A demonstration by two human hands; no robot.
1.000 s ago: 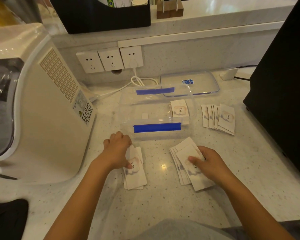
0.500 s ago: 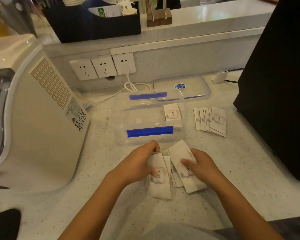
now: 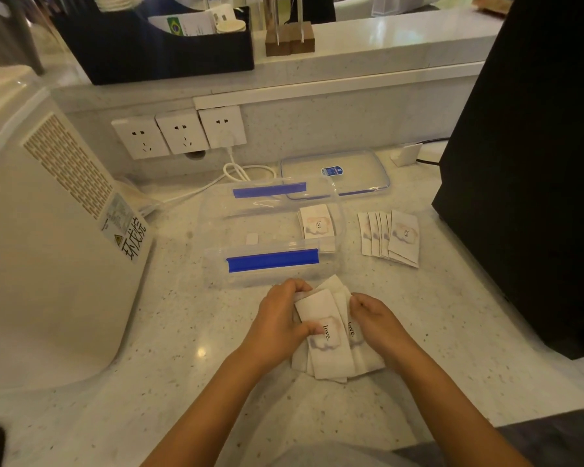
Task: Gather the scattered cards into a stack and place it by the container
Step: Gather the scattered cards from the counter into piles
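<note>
Both my left hand [image 3: 277,318] and right hand [image 3: 378,326] grip the uneven cards [image 3: 327,345] just before the container [image 3: 270,230]; squeezing crookedly could fan them across the table [image 3: 182,332]

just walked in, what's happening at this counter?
A person is gathering printed cards into one pile. The left hand and right hand both have a grip on an uneven bundle of cards, just in front of the clear container. A few cards sit inside the container, and a fanned group lies on the counter to its right, not yet collected.
</note>
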